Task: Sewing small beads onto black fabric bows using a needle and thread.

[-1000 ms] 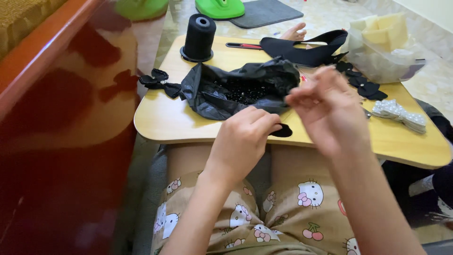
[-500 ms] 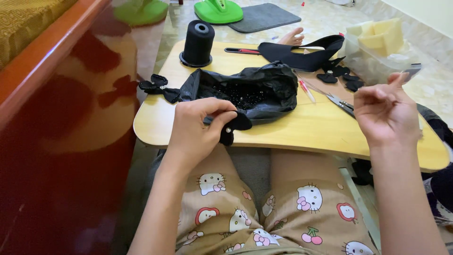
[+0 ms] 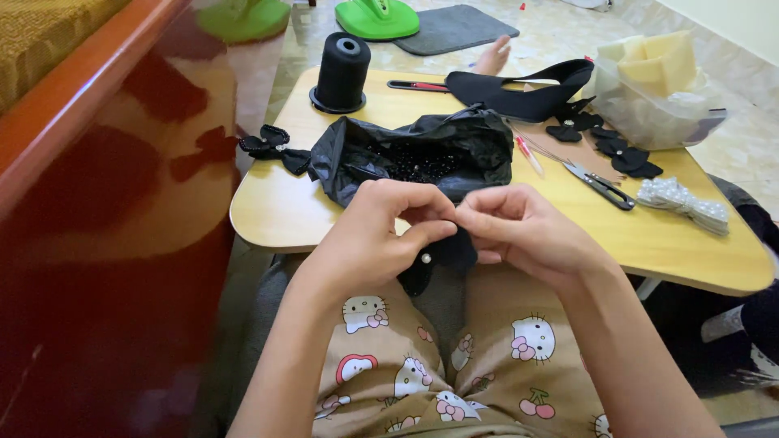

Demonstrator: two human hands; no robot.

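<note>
The small black fabric piece with a white bead sat at centre frame, just below the table's near edge — pinched between both your hands. Your left hand gripped it closed-fingered; your right hand pinched its right side. Above lay the black bag of beads — scissors to the right.

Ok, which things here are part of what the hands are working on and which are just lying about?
In use:
left hand
right hand
black fabric piece
white bead
bag of black beads

Lying about:
thread spool
scissors
green stand
yellow sponges
</note>
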